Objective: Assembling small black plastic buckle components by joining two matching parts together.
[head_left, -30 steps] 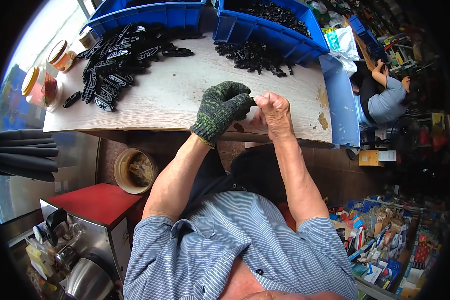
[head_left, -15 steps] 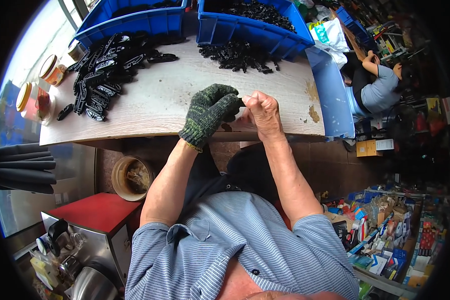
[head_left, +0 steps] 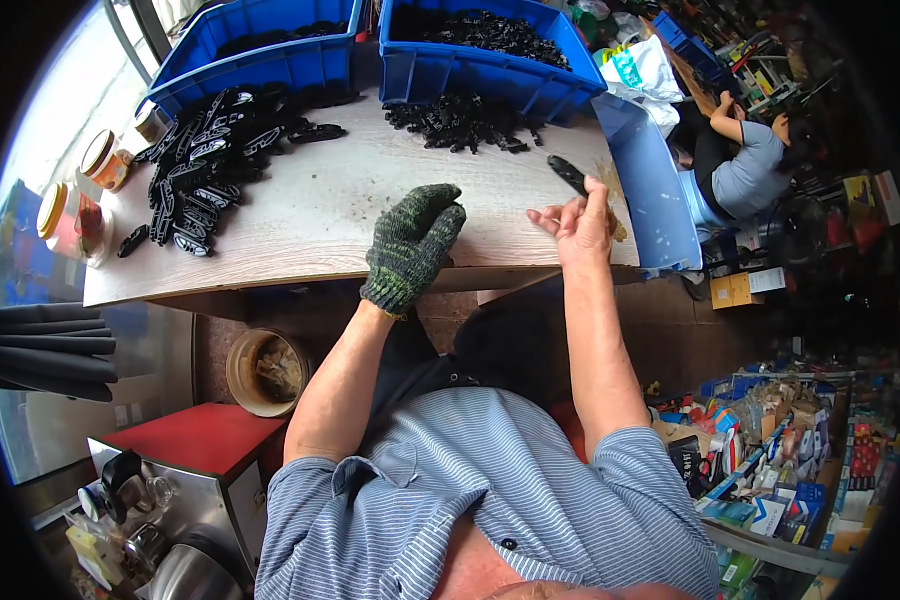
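Note:
My right hand (head_left: pixel 584 228) is over the table's right side, with a long, rounded black piece like a knife handle (head_left: pixel 567 173) sticking out past its thumb and forefinger. The other fingers are loosely bent. My left hand (head_left: pixel 410 248), in a dark green knitted glove, is near the front edge of the table, fingers and thumb curled toward each other; what lies inside the curl is hidden. Similar long black pieces (head_left: pixel 202 165), some with pale outlines, are heaped at the left. A pile of small black parts (head_left: pixel 460 122) spreads at the back middle.
Two blue bins, one at left (head_left: pixel 270 72) and one at right (head_left: pixel 490 75), hold black parts at the back of the whitish table (head_left: pixel 310 215). A light blue bin (head_left: pixel 655 190) adjoins its right edge. Jars (head_left: pixel 70 215) stand left. Another person (head_left: pixel 755 160) sits far right.
My hands, which were together over the front of the table, are now apart. The right one has moved right with the black piece now showing; the left has stayed nearly in place.

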A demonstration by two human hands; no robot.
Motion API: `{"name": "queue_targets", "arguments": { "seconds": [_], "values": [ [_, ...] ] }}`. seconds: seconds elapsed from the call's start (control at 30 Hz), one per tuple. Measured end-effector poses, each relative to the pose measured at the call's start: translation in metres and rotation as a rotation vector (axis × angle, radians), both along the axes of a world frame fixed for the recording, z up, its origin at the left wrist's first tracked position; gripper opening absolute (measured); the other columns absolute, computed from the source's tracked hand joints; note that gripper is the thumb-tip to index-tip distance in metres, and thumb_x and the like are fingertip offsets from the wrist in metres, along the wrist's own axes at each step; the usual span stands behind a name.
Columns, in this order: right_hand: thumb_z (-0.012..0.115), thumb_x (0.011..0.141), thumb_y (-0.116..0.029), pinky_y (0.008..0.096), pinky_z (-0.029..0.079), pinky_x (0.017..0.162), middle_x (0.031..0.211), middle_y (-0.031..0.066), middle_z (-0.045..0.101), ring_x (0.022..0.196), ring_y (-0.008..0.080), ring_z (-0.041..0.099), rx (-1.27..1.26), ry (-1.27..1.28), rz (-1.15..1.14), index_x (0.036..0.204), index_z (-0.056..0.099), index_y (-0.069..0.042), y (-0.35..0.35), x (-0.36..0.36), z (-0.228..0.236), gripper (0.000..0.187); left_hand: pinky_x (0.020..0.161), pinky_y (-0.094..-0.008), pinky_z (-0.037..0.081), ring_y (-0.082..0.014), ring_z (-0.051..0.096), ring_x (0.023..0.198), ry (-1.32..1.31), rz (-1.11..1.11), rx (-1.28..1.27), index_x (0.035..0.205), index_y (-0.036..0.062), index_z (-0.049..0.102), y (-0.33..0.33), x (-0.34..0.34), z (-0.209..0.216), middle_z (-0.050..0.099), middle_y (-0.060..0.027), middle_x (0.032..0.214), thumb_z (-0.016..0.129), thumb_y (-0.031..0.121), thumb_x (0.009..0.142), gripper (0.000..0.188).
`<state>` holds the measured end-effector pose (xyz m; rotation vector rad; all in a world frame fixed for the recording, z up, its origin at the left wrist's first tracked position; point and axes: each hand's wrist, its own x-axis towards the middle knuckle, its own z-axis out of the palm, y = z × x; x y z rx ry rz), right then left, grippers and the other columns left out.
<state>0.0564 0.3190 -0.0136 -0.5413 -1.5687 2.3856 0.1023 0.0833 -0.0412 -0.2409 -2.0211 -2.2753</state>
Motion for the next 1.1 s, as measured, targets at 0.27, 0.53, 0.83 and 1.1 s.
{"name": "queue_targets", "arguments": {
  "seconds": [0.27, 0.53, 0.83, 1.1],
  "values": [
    [0.073, 0.085, -0.034, 0.0543, 0.062, 0.064, 0.045, 0.0038, 0.042, 0.048, 0.0232, 0.058, 0.069, -0.079, -0.165, 0.102, 0.057, -0.003, 0.029, -0.014, 0.002, 0.039, 0.064, -0.0256, 0.058, -0.0111, 0.067, 0.084, -0.016, 0.008, -0.055, 0.128, 0.0058, 0.063, 0.001, 0.003, -0.001, 0.072, -0.0063, 0.105, 0.065, 0.014, 0.097, 0.032],
    [0.076, 0.084, -0.024, 0.041, 0.06, 0.05, 0.047, 0.0008, 0.042, 0.041, 0.0162, 0.052, 0.287, -0.318, 0.139, 0.094, 0.062, -0.005, 0.002, -0.047, 0.008, 0.025, 0.065, -0.0252, 0.056, -0.0092, 0.067, 0.085, -0.034, 0.027, -0.093, 0.125, 0.0056, 0.065, 0.006, 0.005, 0.002, 0.073, -0.0049, 0.103, 0.066, 0.011, 0.096, 0.029],
    [0.078, 0.08, -0.026, 0.0376, 0.055, 0.042, 0.05, 0.0014, 0.042, 0.04, 0.0168, 0.051, 0.567, -0.493, 0.146, 0.098, 0.066, -0.003, -0.023, -0.09, 0.011, 0.031, 0.082, -0.0306, 0.055, -0.0187, 0.07, 0.093, 0.144, 0.105, -0.185, 0.118, 0.0017, 0.068, 0.007, 0.002, -0.008, 0.074, -0.0124, 0.104, 0.068, 0.006, 0.092, 0.026],
    [0.076, 0.08, -0.022, 0.0359, 0.053, 0.041, 0.05, 0.0036, 0.045, 0.04, 0.0172, 0.052, 0.707, -0.535, 0.183, 0.097, 0.067, -0.004, -0.027, -0.104, 0.01, 0.027, 0.082, -0.0283, 0.055, -0.0128, 0.069, 0.094, 0.198, 0.109, -0.298, 0.12, -0.0001, 0.066, 0.006, 0.003, 0.002, 0.074, -0.0115, 0.105, 0.068, 0.005, 0.092, 0.028]
  ]
}}
